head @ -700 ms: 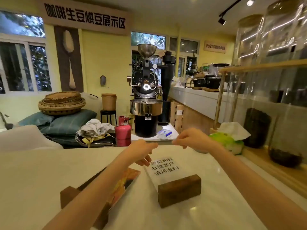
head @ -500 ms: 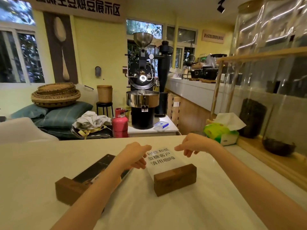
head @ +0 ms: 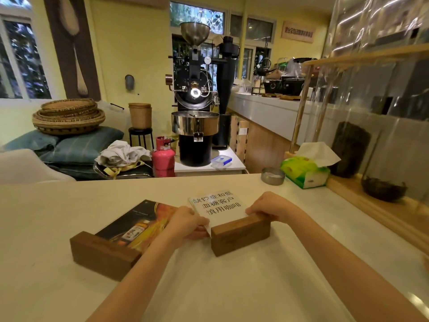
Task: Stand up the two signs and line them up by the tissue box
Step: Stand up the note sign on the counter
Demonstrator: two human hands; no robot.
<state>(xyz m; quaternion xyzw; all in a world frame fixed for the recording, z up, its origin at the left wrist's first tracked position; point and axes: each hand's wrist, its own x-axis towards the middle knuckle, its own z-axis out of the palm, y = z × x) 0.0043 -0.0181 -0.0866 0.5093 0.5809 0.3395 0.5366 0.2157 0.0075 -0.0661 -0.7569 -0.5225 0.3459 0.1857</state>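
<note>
Two signs lie flat on the white counter (head: 232, 287). The white sign (head: 218, 206) carries black Chinese text and slots into a wooden base block (head: 240, 237). My left hand (head: 188, 223) grips its left edge just above the base. My right hand (head: 269, 208) holds its right edge at the block's top corner. Left of it lies the dark picture sign (head: 137, 223), flat, with its own wooden base (head: 102, 254) toward me. The green tissue box (head: 304, 171) stands at the counter's far right, a white tissue sticking up.
A small round metal dish (head: 272, 175) sits just left of the tissue box. A wooden ledge (head: 380, 210) with a dark bowl (head: 383, 188) and glass jars borders the counter on the right. Beyond the far edge stand a coffee roaster (head: 197, 108) and a pink gas cylinder (head: 163, 156).
Both hands came back toward me from the white sign's far end and closed on its two side edges near the wooden base. The camera tilted downward.
</note>
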